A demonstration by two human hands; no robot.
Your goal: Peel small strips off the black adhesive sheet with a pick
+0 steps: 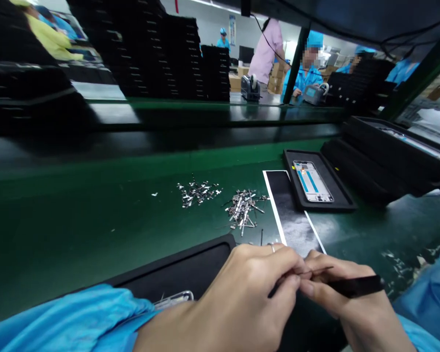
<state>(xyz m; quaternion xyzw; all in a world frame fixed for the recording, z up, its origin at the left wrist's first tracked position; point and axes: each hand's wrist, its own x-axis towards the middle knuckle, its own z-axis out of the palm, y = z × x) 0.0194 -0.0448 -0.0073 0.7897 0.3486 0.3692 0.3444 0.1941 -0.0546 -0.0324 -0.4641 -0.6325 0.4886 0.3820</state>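
A factory line fills the background: stacks of black trays, workers in blue coats at the far side, and a dark green tabletop [77,230] running across the view. On it lie two loose heaps of tiny metal parts, one [198,191] to the left and one [244,208] beside it, and just to their right a dark strip with white edges [291,215]. A black tray holding a phone frame [313,182] lies touching that strip's far end.

Close to the camera the left hand [242,303] and the right hand [346,305] meet. The right fingers [315,288] are closed narrowly on black tweezers [355,286], whose thin tip [320,270] points toward the left fingertips [293,276], pinched together at that tip.

The tweezers look light, stiff and fine-pointed; the sound hold is along the black mid-body, where the fingers sit now, not at the tip, which would probably bend or prick. Whatever is between the tip and the left fingertips is likely one of the tiny metal parts: almost weightless, hard, easily dropped or flicked away, best taken by its edges with light pressure.

That piece itself cannot be made out. Under the left hand a second black tray [183,269] and a phone frame's metal rim [174,298] show only partly, covered by the hand and the blue sleeve [66,320].
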